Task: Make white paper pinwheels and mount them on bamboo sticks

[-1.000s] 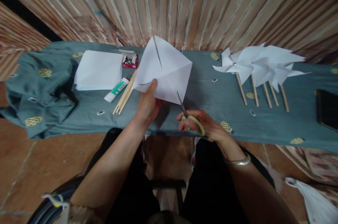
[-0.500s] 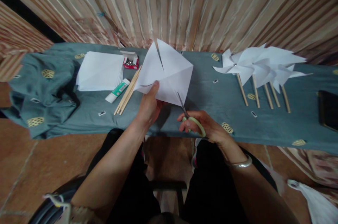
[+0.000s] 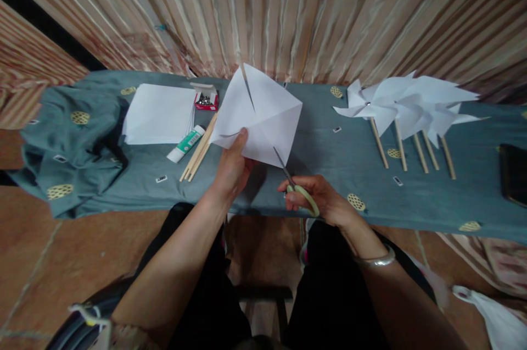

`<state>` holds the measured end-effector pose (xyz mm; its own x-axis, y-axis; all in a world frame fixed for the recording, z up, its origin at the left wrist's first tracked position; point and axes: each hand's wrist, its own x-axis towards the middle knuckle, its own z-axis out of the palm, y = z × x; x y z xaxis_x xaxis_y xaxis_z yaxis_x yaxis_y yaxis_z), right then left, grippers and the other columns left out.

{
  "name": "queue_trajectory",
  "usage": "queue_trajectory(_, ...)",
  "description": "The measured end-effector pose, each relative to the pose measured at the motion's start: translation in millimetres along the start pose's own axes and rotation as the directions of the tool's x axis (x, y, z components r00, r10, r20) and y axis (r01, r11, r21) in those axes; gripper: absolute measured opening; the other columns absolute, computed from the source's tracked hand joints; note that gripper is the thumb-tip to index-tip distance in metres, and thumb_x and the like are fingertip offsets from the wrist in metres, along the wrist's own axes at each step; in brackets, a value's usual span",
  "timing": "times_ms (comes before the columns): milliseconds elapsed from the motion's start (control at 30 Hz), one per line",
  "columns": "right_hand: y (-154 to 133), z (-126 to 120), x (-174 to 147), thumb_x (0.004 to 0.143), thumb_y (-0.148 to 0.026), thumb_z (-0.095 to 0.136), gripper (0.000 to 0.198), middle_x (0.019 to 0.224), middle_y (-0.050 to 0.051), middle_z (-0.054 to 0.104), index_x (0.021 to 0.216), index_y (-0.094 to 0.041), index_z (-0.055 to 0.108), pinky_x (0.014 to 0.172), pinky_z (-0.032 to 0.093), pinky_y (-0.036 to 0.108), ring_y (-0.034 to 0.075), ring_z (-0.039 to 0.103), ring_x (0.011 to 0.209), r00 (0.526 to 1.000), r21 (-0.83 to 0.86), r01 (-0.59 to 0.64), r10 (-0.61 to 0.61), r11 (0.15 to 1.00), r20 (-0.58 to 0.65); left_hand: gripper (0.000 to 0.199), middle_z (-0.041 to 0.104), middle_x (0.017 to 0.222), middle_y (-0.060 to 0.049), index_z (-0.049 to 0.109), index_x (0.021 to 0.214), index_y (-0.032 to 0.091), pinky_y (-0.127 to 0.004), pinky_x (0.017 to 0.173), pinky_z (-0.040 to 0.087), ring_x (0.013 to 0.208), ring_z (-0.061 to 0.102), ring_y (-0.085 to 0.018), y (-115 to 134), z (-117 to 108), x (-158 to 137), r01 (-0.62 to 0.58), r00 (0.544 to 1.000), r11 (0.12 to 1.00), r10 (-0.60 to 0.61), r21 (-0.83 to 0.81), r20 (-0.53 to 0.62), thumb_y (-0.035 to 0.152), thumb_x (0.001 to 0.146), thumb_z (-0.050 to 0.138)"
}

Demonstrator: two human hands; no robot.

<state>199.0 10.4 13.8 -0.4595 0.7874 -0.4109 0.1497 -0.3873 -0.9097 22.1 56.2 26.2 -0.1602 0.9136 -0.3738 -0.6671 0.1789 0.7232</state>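
A square white sheet of paper [image 3: 267, 100], creased and slit inward from its far and left corners, is pinched by my left hand [image 3: 235, 166] at its near left edge. The thumb lies on top and the other fingers are mostly hidden beneath. My right hand [image 3: 315, 196] grips scissors [image 3: 302, 194] by their pale green handles. Their blades are at the paper's near corner, with the tip pointing toward its middle. To the left of the paper lie several wooden sticks [image 3: 198, 153].
A stack of white paper [image 3: 158, 114], an open red box of metal pins [image 3: 206, 98] and a green-and-white tube [image 3: 185, 144] lie at left. Several paper pinwheels [image 3: 405, 103] on sticks overlap at right, near a black phone-like object [image 3: 513, 174]. A patterned curtain [image 3: 272, 15] hangs behind the cloth-covered table [image 3: 329, 174].
The scissors' tip has shifted slightly up and left over the paper's near corner, and the blades look more closed. The left hand keeps its hold; the whole view has moved slightly.
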Motion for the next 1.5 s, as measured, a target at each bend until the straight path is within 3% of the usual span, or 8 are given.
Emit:
queue_trajectory(333,0.2,2.5,1.0,0.054,-0.054,0.087,0.049,0.055,-0.004,0.060,0.077,-0.016,0.067,0.051,0.044,0.022,0.009,0.054,0.050,0.996,0.111,-0.089,0.091,0.990,-0.019,0.011,0.072,0.080,0.001,0.064,0.098,0.018,-0.020,0.064,0.055,0.064,0.066,-0.010,0.5,-2.7,2.2,-0.011,1.000,1.000,0.011,0.013,0.013,0.020,0.093,0.055)
queue_trajectory(633,-5.5,1.9,0.5,0.051,-0.050,0.089,0.048,0.056,-0.003,0.062,0.075,-0.016,0.066,0.055,0.046,0.022,0.009,0.056,0.053,0.995,0.153,-0.094,0.098,0.984,-0.019,0.024,0.074,0.092,-0.003,0.063,0.110,0.018,-0.027,0.079,0.056,0.082,0.070,-0.015,-8.4,-2.2,-0.1,0.004,1.000,1.000,-0.004,0.029,0.020,0.021,0.086,0.065)
queue_trajectory(867,-7.4,0.6,-0.1,0.053,-0.058,0.085,0.053,0.056,-0.003,0.062,0.076,-0.016,0.065,0.052,0.045,0.023,0.009,0.057,0.051,0.995,0.122,-0.092,0.097,0.988,-0.036,0.018,0.074,0.100,-0.004,0.064,0.107,0.016,-0.028,0.089,0.055,0.092,0.070,-0.016,-8.1,3.7,-4.7,0.042,0.999,0.999,-0.041,0.027,-0.013,0.019,0.089,0.062)
queue_trajectory(1100,-0.9,0.0,0.9,0.056,-0.057,0.084,0.049,0.055,-0.004,0.061,0.077,-0.016,0.065,0.050,0.041,0.023,0.009,0.053,0.050,0.997,0.098,-0.061,0.065,0.993,-0.036,0.024,0.074,0.091,-0.001,0.063,0.113,0.019,-0.027,0.086,0.055,0.089,0.071,-0.015,-6.4,7.1,-5.2,0.040,0.998,0.999,-0.040,0.004,-0.039,0.016,0.089,0.061)
queue_trajectory(1300,-1.3,-0.9,1.3,0.060,-0.058,0.081,0.049,0.059,-0.003,0.061,0.080,-0.016,0.065,0.055,0.044,0.024,0.011,0.055,0.055,0.998,0.065,-0.042,0.045,0.997,-0.033,0.016,0.072,0.085,0.000,0.065,0.105,0.017,-0.024,0.077,0.054,0.074,0.068,-0.012,-10.0,5.7,-6.7,0.091,0.995,0.995,-0.090,0.034,-0.033,0.020,0.090,0.062)
queue_trajectory(1500,-5.1,-0.4,1.5,0.057,-0.056,0.084,0.050,0.058,-0.003,0.062,0.080,-0.016,0.065,0.054,0.044,0.024,0.010,0.055,0.053,0.997,0.056,-0.062,0.065,0.996,-0.050,0.014,0.071,0.082,0.000,0.064,0.103,0.017,-0.023,0.070,0.054,0.070,0.066,-0.012,-11.8,6.0,-9.6,0.108,0.994,0.993,-0.108,0.042,0.001,0.020,0.089,0.063)
